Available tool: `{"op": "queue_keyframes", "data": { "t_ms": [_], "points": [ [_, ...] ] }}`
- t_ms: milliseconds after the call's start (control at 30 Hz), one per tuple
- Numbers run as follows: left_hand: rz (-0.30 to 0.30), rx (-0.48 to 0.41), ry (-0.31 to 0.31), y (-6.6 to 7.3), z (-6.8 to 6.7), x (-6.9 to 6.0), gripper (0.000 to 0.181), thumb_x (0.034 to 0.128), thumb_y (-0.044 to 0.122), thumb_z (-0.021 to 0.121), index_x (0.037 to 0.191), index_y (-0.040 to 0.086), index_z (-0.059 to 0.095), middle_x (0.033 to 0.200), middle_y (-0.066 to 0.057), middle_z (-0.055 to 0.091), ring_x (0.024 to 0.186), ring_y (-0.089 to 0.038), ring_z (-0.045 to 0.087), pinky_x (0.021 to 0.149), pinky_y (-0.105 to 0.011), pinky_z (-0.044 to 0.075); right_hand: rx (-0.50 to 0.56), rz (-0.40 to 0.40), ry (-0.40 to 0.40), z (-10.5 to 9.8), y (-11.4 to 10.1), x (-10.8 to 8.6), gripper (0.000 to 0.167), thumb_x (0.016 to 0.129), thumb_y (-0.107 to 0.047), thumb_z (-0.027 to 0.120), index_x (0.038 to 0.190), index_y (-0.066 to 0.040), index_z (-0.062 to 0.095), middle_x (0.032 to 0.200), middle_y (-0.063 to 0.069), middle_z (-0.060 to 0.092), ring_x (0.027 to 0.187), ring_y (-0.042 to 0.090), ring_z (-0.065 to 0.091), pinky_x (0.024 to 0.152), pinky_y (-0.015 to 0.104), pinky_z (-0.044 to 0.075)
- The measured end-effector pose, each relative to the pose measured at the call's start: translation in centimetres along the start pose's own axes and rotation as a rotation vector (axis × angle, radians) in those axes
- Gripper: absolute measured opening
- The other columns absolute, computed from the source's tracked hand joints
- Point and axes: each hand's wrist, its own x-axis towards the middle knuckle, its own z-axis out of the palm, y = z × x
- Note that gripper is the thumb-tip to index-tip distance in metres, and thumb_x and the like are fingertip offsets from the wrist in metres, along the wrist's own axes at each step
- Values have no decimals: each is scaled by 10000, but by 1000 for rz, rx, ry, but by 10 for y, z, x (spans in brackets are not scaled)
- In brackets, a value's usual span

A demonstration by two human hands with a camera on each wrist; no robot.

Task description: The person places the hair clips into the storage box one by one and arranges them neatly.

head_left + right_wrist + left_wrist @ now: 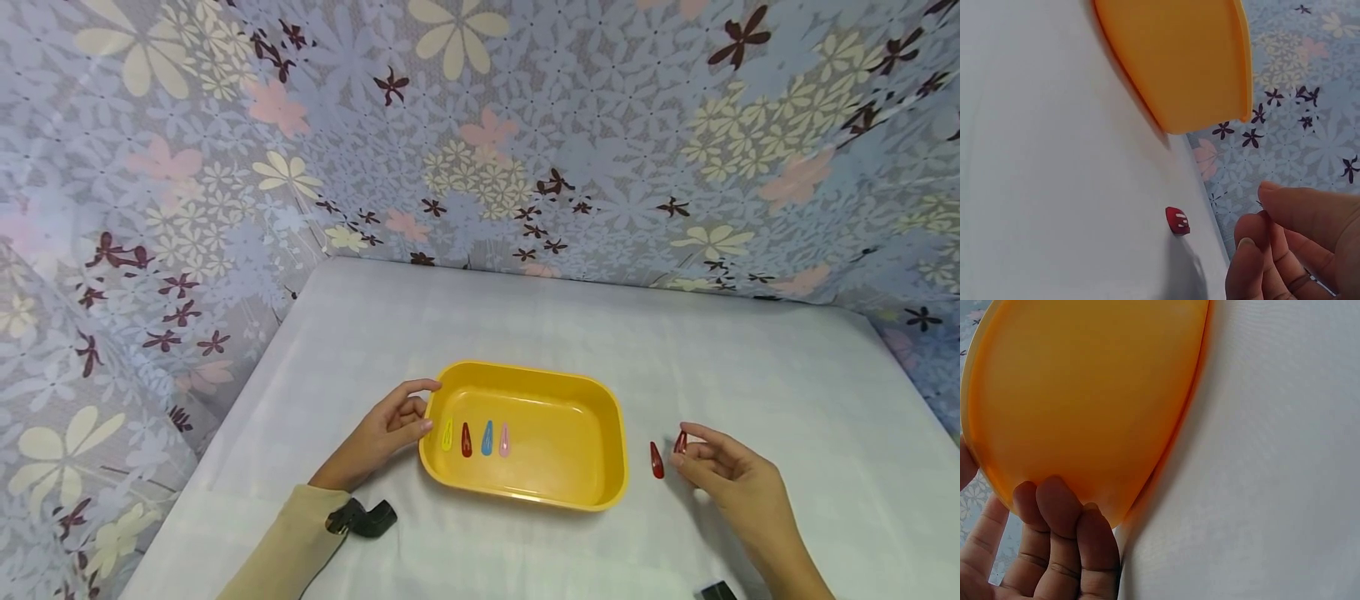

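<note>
A yellow plastic tray (562, 454) rests on the white tabletop. In its left half lie a yellow hair clip (447, 435), a red one (467, 440), a blue one (487, 438) and a pink one (505, 440), side by side in a row. My left hand (393, 421) holds the tray's left end, with fingers (1060, 506) against its outer wall. To the right of the tray, my right hand (738, 483) pinches a red hair clip (681, 442) between thumb and fingertips. Another red hair clip (1177, 220) lies on the table just left of that hand.
A white cloth (360, 325) covers the table. Flower-patterned fabric (480, 167) hangs behind it and along the sides. A black wrist device (367, 518) is on the left sleeve, and part of another black device (717, 591) shows near the right wrist.
</note>
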Motion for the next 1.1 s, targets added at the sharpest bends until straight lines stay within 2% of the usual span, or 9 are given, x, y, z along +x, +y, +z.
{"op": "queue_keyframes", "data": {
  "t_ms": [333,500,600,733,867,1100],
  "points": [
    [-4,-9,-1,2,1,0,508,1013,137,652,1483,188,467,1084,-174,580,909,-251,597,835,-239,538,-29,-28,-16,0,-9,0,596,902,-252,807,1431,-87,586,998,-13,721,800,151,687,674,229,549],
    [2,-4,-5,0,1,1,510,1011,137,656,1482,189,469,1083,-162,579,907,-249,599,825,-241,537,-49,-35,-19,0,-18,2,606,899,-246,810,1436,-83,582,1002,-28,717,827,130,692,686,229,558],
    [4,3,-2,0,1,2,511,1008,149,663,1480,192,471,1082,-160,579,910,-251,599,822,-238,536,-101,-68,-23,1,-26,4,618,897,-267,811,1439,-80,582,1012,-30,716,862,88,693,704,212,559],
    [6,7,-1,0,0,3,510,1005,163,669,1475,199,474,1084,-162,580,914,-264,600,821,-238,536,-145,-123,-53,5,-37,6,612,909,-289,796,1445,-87,579,1039,16,716,897,96,708,734,215,567],
    [8,-5,-6,1,-1,2,500,1004,166,670,1465,221,484,1089,-166,580,913,-271,602,816,-245,537,-159,-160,-88,12,-48,7,593,922,-298,781,1447,-111,583,1058,58,714,903,137,719,734,249,578],
    [15,-15,-11,-1,-1,1,510,1007,145,661,1479,187,471,1085,-164,573,908,-261,597,808,-240,533,-148,-204,-139,23,-60,8,553,923,-283,781,1419,-111,606,1048,97,707,885,219,724,763,253,583]
  ]
}}
